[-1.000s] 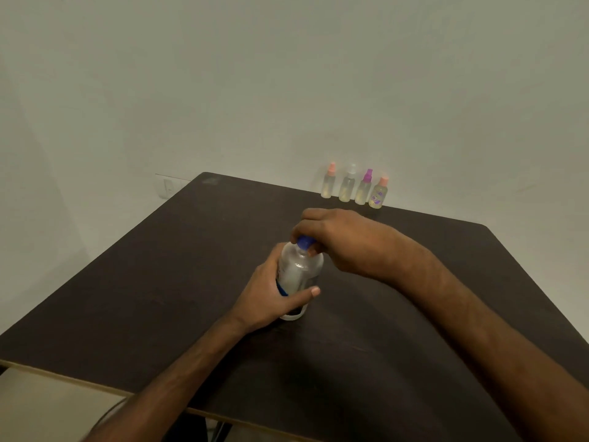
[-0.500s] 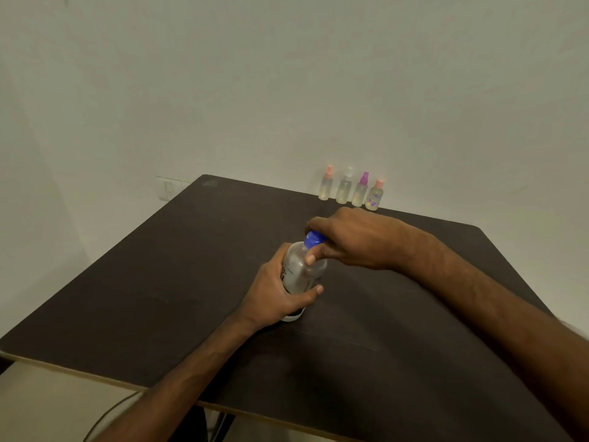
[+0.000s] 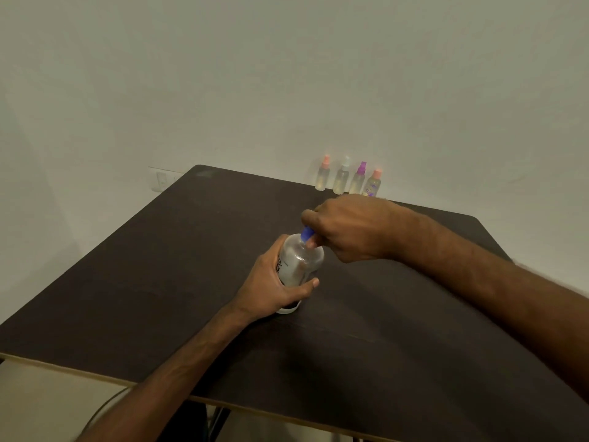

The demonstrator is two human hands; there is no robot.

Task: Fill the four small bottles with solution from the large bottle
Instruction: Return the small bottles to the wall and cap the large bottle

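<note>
Holding 1 large bottle (image 3: 299, 263): left grip (image 3: 271, 291) | right grip (image 3: 347, 231) pinching 1 blue cap (image 3: 307, 233) | 4 small bottles (image 3: 342, 181) (rear)

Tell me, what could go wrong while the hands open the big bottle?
1. The left hand grips the large bottle round its body. If it squeezes as the right hand twists off the blue cap, solution might splash onto the table.
2. The four small spray bottles stand close together at the table's far edge. A careless reach could topple them like dominoes.
</note>
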